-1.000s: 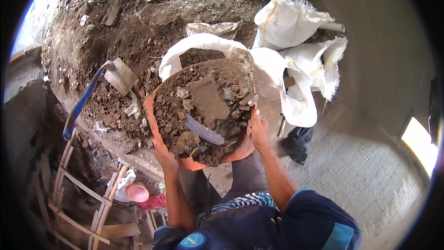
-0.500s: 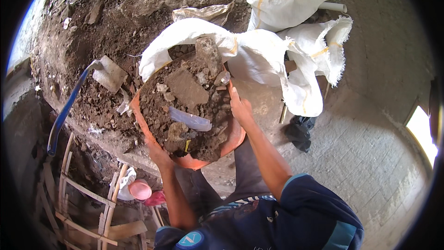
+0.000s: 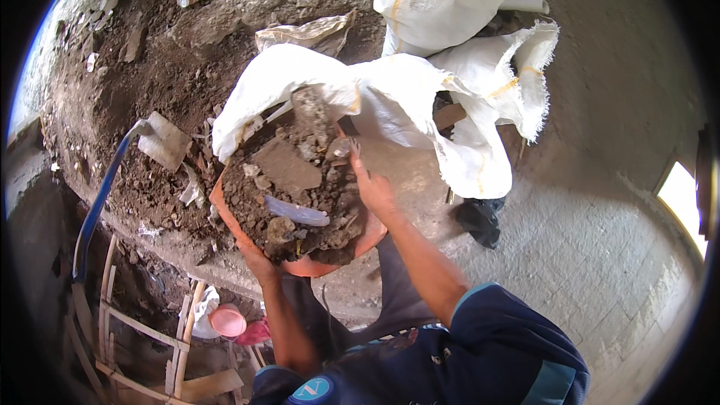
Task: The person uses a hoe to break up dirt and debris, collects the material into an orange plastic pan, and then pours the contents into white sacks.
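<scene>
An orange basin (image 3: 304, 265), heaped with dark soil and rubble, is between my two hands. Its far end lies in the mouth of a white woven sack (image 3: 300, 67). My left hand (image 3: 259, 262) is closed round the near-left rim. On the right rim rests my right hand (image 3: 377, 195), its index finger stretched toward a small stone (image 3: 339, 148) and its other fingers curled at the edge. On the heap lie a flat slab of rubble (image 3: 287, 166), a long upright chunk (image 3: 310, 115) and a curved translucent plastic piece (image 3: 298, 211).
A blue-handled hoe (image 3: 112, 172) lies on the soil mound at left. More white sacks (image 3: 442, 4) stand at the far right near a white pipe (image 3: 525, 5). A black plastic bag (image 3: 480, 219) is on the floor. Wooden slats (image 3: 146, 326) and a pink bowl (image 3: 227, 320) are lower left.
The basin has gone farther into the sack's mouth, whose edge covers more of its far end. My right hand has moved along with it. The whole view has shifted slightly.
</scene>
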`<move>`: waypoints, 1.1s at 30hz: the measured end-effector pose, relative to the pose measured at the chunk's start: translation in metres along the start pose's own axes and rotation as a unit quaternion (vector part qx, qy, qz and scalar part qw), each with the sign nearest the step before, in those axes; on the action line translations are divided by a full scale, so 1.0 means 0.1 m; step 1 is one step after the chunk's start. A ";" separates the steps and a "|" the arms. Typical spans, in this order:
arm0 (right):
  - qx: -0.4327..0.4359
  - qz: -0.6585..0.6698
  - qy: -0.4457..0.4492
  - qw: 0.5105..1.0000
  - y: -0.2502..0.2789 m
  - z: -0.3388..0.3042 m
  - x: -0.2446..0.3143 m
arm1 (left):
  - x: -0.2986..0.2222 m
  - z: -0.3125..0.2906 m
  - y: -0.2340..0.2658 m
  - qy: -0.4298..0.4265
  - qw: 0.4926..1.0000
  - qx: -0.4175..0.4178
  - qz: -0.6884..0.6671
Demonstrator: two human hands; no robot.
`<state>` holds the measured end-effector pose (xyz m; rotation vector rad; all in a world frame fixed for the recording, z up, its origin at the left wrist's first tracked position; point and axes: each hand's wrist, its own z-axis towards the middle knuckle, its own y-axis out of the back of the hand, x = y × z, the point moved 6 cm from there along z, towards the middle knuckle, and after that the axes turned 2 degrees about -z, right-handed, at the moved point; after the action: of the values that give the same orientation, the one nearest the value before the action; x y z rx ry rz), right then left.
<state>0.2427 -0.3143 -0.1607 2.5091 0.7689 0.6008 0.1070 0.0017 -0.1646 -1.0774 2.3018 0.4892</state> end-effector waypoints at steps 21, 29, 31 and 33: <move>-0.088 0.113 -0.075 0.987 -0.11 0.86 -0.51 | 0.28 0.75 -0.63 0.078 0.966 -0.088 0.229; -0.086 0.236 -0.115 0.961 -0.44 0.86 -0.80 | 0.22 1.04 -0.58 0.026 0.955 -0.082 0.283; -0.066 0.250 -0.126 0.958 -0.46 0.89 -0.89 | 0.26 1.05 -0.57 0.037 0.953 -0.089 0.288; -0.029 0.269 -0.147 0.951 -0.46 0.90 -0.97 | 0.38 1.16 -0.50 0.031 0.952 -0.082 0.294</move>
<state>0.1977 -0.3644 -0.2841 2.6668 -0.0525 0.3902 0.1635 0.0102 -0.2837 -0.4552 2.6632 0.8953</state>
